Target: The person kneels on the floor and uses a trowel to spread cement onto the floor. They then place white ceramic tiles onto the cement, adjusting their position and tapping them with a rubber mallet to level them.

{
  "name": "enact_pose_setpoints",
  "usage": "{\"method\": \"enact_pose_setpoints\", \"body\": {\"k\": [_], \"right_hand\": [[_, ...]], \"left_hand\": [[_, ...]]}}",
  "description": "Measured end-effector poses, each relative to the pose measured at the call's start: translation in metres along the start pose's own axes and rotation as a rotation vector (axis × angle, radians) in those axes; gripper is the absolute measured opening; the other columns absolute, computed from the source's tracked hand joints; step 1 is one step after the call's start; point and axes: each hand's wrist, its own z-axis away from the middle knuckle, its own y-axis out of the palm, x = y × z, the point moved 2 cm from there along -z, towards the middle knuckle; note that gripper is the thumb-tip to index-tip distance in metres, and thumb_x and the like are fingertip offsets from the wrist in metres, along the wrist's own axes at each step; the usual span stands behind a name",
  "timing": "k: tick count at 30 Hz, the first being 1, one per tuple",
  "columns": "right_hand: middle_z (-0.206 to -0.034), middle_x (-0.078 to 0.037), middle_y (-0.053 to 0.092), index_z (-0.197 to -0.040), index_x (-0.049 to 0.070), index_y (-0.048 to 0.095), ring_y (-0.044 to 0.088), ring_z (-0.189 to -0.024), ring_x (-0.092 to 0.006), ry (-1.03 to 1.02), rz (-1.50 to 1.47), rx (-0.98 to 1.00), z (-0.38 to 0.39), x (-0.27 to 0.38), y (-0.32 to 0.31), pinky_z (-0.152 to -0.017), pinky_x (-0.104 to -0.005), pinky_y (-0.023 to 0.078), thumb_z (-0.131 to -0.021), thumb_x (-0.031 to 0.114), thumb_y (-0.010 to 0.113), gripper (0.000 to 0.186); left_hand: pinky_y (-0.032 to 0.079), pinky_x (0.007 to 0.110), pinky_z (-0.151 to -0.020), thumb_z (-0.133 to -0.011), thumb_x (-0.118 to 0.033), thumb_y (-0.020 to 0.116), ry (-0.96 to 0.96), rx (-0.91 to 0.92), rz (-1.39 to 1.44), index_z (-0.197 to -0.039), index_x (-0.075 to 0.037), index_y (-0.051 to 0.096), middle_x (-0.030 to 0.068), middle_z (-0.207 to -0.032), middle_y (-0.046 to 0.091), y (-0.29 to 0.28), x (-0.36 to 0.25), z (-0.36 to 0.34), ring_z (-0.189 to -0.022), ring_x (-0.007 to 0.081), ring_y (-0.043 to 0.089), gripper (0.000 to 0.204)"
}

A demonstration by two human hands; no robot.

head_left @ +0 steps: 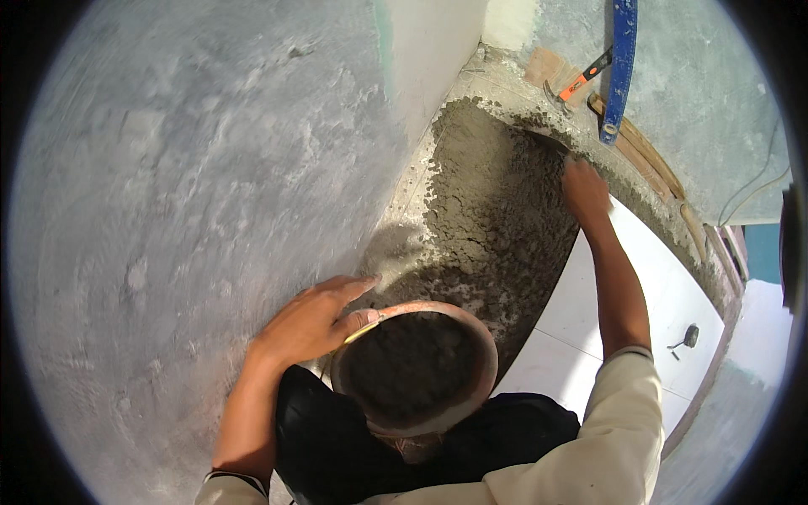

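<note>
In my right hand (pixel 587 192), closed round its handle, is a trowel (pixel 549 143); its dark blade lies at the far right edge of a bed of wet grey mortar (pixel 475 181). My left hand (pixel 316 320) is beside the bucket (pixel 491 362), its fingers stretched out and its thumb at the rim. A thin yellow strip shows under that thumb; I cannot tell what it is. The round bucket stands between my knees and contains dark mortar (pixel 408 362).
White tiles (pixel 572 324) border the mortar on the right, with a small dark object (pixel 690 336) on them. A hammer (pixel 581 80), a blue straight bar (pixel 621 67) and a wooden strip (pixel 644 151) are at the far right. A grey wall (pixel 194 185) rises on the left.
</note>
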Motion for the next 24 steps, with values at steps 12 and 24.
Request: {"method": "enact_pose_setpoints", "body": {"k": [12,24], "right_hand": [[-0.107,-0.024,0.071,-0.116,-0.001,0.065,0.066,-0.101,-0.0457,0.092,-0.735,0.363,0.295,0.017,-0.131,-0.086,-0.051,0.051,-0.104,0.032,0.056,0.036],[-0.085,-0.028,0.07,-0.108,-0.003,0.061,0.069,-0.082,-0.0489,-0.208,-0.528,0.635,0.377,0.143,-0.105,-0.073,-0.0574,0.055,-0.106,0.032,0.051,0.037]], "left_hand": [[0.041,0.045,-0.112,-0.103,-0.072,0.033,-0.175,0.518,0.011,-0.149,-0.011,0.048,0.0208,-0.145,0.056,0.061,0.071,-0.013,-0.134,0.0363,0.054,0.078],[0.052,0.046,-0.096,-0.101,-0.061,0.053,-0.084,0.173,0.001,-0.126,-0.01,0.073,0.0226,-0.108,0.074,0.083,-0.006,0.004,-0.107,0.0388,0.07,0.06]]}}
